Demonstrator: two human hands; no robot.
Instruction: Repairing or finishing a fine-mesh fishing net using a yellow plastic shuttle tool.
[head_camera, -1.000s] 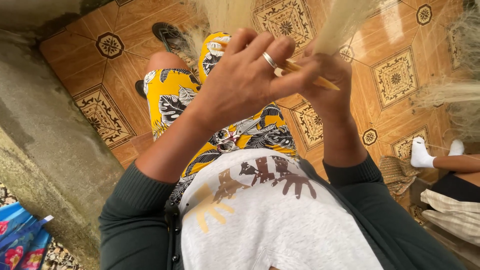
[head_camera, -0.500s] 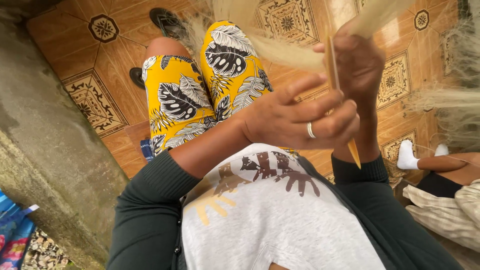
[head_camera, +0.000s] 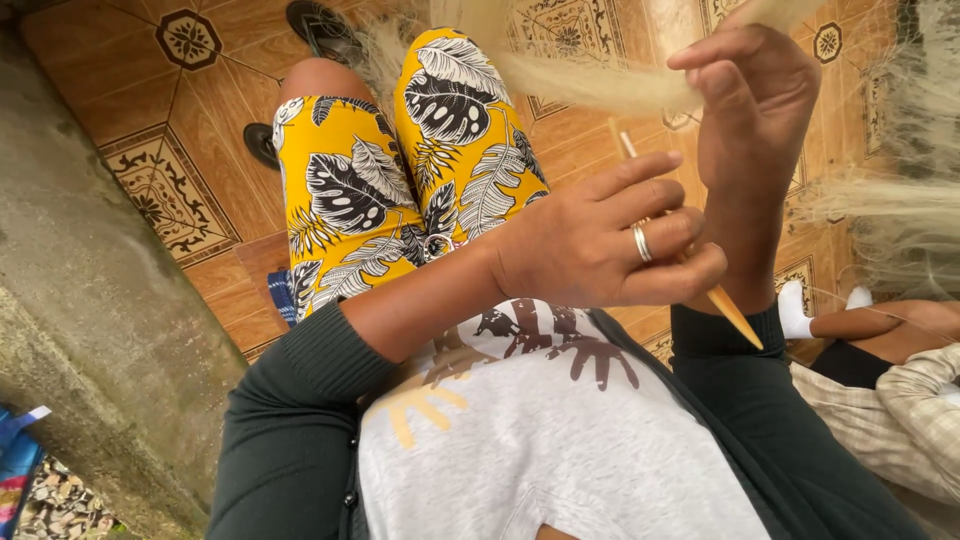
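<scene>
Gripping wooden stick (head_camera: 735, 315) lower now, left hand (head_camera: 600, 245), right hand (head_camera: 755, 110) raised with fibres (head_camera: 590, 85)

A crumpled blue package (head_camera: 18, 462) with pink and white patches lies at the lower left edge, far left of the left hand (head_camera: 600, 245).

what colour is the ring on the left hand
Silver-coloured: a plain band ring on the left hand, shown best in the head view.
</scene>
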